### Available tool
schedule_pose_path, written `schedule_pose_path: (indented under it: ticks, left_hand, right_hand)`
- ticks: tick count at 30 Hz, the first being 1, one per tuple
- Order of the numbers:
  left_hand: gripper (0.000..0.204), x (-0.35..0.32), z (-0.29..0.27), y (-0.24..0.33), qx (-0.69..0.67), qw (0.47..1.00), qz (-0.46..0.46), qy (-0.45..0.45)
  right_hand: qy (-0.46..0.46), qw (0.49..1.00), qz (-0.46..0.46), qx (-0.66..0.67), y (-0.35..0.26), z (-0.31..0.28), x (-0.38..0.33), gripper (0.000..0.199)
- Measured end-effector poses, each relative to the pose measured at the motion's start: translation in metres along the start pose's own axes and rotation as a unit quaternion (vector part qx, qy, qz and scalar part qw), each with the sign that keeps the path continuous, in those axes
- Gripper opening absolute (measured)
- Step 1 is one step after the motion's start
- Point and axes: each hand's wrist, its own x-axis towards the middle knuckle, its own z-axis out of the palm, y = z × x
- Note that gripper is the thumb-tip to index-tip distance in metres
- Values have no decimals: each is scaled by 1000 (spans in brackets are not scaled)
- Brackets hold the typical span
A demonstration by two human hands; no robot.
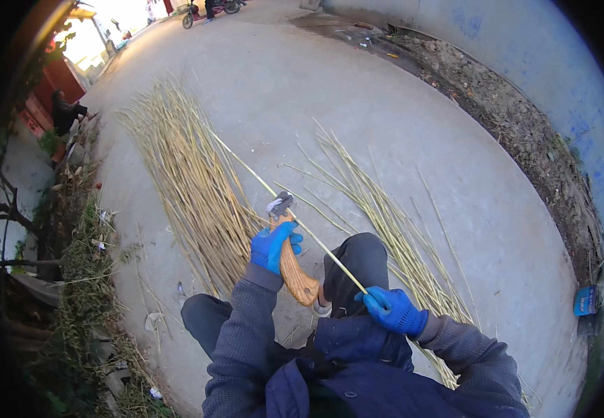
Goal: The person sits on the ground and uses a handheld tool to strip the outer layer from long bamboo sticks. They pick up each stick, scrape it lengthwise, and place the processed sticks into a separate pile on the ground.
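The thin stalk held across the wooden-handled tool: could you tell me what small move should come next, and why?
Probably draw the stalk back toward the body with the right hand, while the left hand steadies the wooden-handled tool. The stalk already lies against the tool's metal head, and most of its length lies beyond it, toward the large pile.
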Motion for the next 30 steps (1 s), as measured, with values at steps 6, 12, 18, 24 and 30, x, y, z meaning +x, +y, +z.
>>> schedule_pose_path:
  ticks: [6,12,18,24,30]
  left_hand:
    - [23,58,-103,99,-23,981,141,134]
    - [32,25,-39,56,1,995,89,46]
    - [35,-5,9,16,27,999,14,9]
    - [48,61,-141,112,22,982,131,138]
    - [53,67,-293,213,70,938,234,248]
  right_hand:
    - [-136,986,72,-68,12,-23,-99,31]
    - [-70,996,59,-15,-14,-24,-37,40]
    - [28,999,31,-20,-27,-15,24,30]
    - [31,983,-76,-165,12,-11,-74,21]
    - [35,947,-45,-317,68,-33,-187,18]
